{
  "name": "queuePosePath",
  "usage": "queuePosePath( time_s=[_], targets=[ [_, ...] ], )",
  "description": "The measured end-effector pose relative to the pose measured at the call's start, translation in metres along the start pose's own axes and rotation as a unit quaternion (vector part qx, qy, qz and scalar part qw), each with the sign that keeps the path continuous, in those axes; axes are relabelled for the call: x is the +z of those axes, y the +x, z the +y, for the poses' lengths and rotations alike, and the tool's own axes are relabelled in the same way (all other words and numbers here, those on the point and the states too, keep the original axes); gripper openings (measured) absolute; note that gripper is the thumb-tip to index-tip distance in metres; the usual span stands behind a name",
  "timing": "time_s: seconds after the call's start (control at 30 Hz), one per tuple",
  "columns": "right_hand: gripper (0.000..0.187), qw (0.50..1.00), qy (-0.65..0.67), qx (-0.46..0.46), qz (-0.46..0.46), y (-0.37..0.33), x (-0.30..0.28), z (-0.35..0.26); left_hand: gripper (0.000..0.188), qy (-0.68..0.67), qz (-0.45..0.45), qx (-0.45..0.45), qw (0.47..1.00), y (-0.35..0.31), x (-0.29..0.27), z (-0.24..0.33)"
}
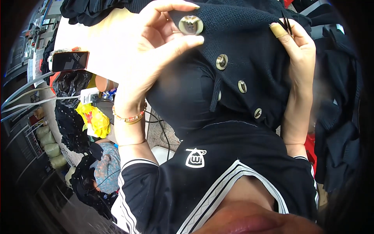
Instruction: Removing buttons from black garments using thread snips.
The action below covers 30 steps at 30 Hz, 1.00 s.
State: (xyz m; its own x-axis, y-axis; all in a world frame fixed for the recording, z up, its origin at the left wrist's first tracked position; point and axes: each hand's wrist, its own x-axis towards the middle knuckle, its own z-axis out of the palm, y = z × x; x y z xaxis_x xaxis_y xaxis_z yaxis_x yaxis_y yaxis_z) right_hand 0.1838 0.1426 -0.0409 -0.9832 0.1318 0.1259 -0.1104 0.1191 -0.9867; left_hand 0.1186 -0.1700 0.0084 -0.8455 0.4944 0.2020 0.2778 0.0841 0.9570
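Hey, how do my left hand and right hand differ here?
Your left hand has its thumb and index finger spread on either side of a round button; your right hand holds a dark pointed tool. Bracelets circle the left wrist, while the right wrist looks bare. The right thumb wears a tan wrap; the left thumb shows none. Both hands are at the dark knit garment.

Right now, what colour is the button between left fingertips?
The button is cream and grey-brown, clearest in head view.
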Motion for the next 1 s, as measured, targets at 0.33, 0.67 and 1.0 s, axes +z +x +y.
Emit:
queuePosePath(
  time_s=[0.33, 0.67, 1.0],
  targets=[
    [0.029, 0.992, -0.047, -0.085, 0.083, 0.0, 0.023, -0.016, 0.033, 0.011, 0.03, -0.135, 0.99, -0.006, 0.007, 0.007],
    [0.034, 0.91, -0.287, -0.29, -0.077, 0.006, 0.047, -0.06, 0.031, -0.142, 0.127, -0.198, 0.962, -0.011, 0.001, -0.007],
    [0.032, 0.926, -0.263, -0.24, -0.123, 0.006, 0.068, -0.064, 0.029, 0.107, 0.032, -0.011, 0.994, -0.014, 0.007, 0.005]
  ],
)
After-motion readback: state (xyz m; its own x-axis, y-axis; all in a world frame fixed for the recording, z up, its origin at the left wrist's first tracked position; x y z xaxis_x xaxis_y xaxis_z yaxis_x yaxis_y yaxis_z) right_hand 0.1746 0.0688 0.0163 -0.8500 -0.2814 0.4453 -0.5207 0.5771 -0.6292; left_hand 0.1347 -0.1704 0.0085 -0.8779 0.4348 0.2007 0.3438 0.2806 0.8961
